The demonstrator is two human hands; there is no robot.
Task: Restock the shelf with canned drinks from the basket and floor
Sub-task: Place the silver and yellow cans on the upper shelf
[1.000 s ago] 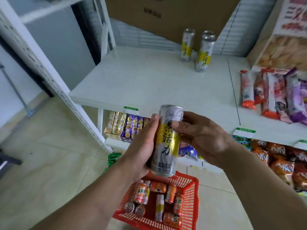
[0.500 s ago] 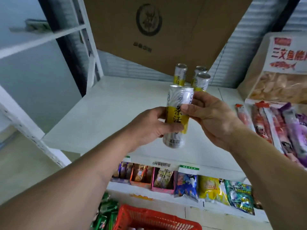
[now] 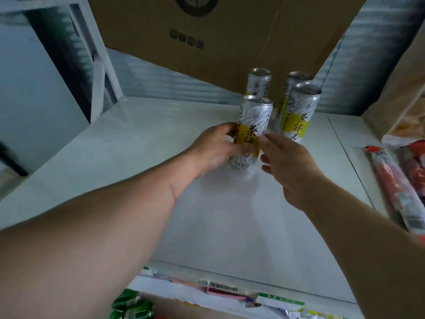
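Both hands meet at one slim silver-and-yellow can [image 3: 251, 132] standing on the white shelf [image 3: 230, 215]: left hand [image 3: 215, 147] wrapped round its rigid, slick mid-body, right hand [image 3: 287, 157] loosely spread beside, three matching cans [image 3: 296, 113] just behind.

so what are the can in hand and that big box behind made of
The can in the left hand looks like thin metal, likely aluminium: glossy printed wrap, bright silvery rim. The box looks like matte brown cardboard, with a fold crease and dark printing.
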